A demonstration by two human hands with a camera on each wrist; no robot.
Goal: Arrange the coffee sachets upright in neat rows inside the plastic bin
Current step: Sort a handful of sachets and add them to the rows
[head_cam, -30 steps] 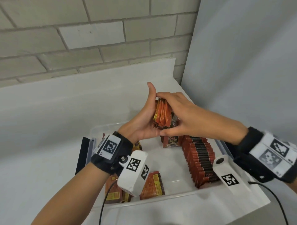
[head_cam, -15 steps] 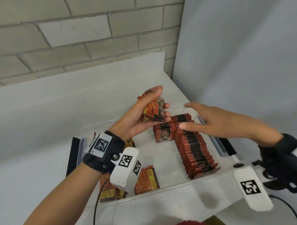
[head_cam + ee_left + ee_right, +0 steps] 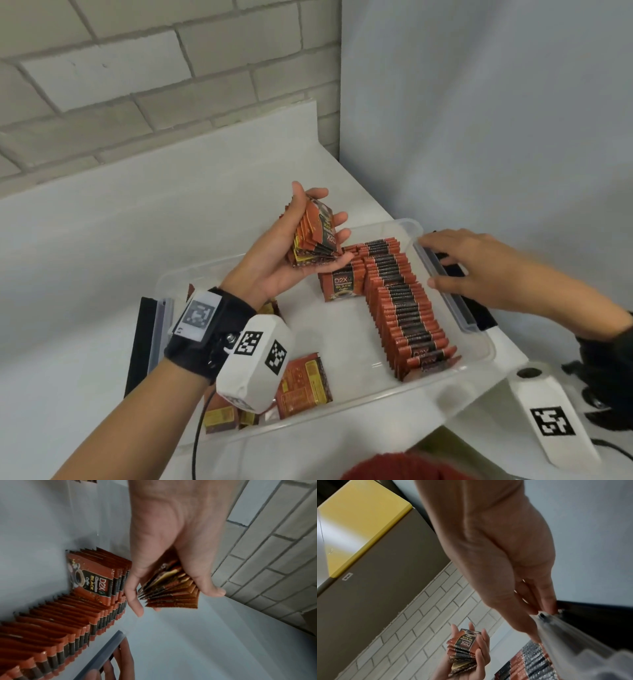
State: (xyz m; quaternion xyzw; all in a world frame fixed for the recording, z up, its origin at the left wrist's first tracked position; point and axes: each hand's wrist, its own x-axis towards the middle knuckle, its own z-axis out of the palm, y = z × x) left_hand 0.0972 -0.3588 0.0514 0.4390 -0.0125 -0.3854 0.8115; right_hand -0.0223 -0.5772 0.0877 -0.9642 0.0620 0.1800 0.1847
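My left hand (image 3: 318, 205) is raised over the back of the clear plastic bin (image 3: 342, 423) and grips a fanned stack of red-and-black coffee sachets (image 3: 313, 240), thumb on one face and fingers on the other. The same stack (image 3: 171, 595) fills the left wrist view. My right hand (image 3: 426, 262) holds nothing. Its straight fingers lie on the bin's right rim (image 3: 573, 642), with the thumb on the inner side. A long row of upright sachets (image 3: 404, 308) runs along the right wall. A short second row (image 3: 340, 282) stands beside its far end.
Several loose sachets (image 3: 303, 385) lie flat in the bin's near left corner, partly under my left wrist. A black strip (image 3: 137, 342) lies left of the bin and another black piece (image 3: 481, 313) right of it. A brick wall stands behind and a pale panel to the right.
My right hand let go of the stack and moved right onto the bin's rim. My left hand kept the stack, which now fans out.
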